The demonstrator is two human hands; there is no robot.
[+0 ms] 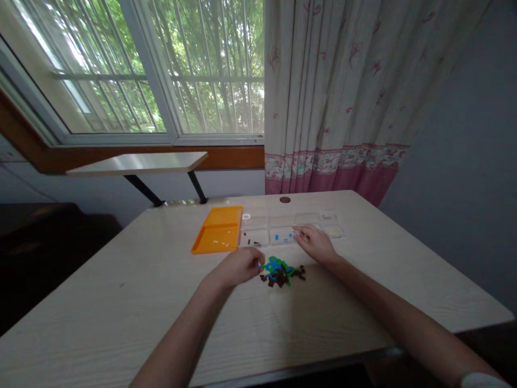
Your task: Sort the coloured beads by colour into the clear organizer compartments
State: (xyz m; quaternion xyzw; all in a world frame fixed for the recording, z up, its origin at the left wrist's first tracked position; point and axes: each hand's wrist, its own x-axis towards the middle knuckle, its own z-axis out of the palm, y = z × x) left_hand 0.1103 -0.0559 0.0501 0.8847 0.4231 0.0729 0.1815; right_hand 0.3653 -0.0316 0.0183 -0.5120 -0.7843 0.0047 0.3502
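Observation:
A pile of small blue, green and dark brown pieces (278,271) lies on the table. At its left edge is my left hand (241,265), with curled fingers touching the pile; what they hold, if anything, is too small to make out. My right hand (316,243) is over the right part of the clear compartment trays, thumb and index finger close together near a compartment with a few blue pieces (277,237). Whether it pinches a piece cannot be made out. Dark pieces (257,242) lie in the compartment to the left, and a yellow piece (334,231) is at the far right.
An open orange case (220,227) with several small white pieces stands left of the clear trays. A dark round spot (285,199) is near the table's back edge. A raised shelf (141,163) stands at the back left, below the window. A curtain hangs behind.

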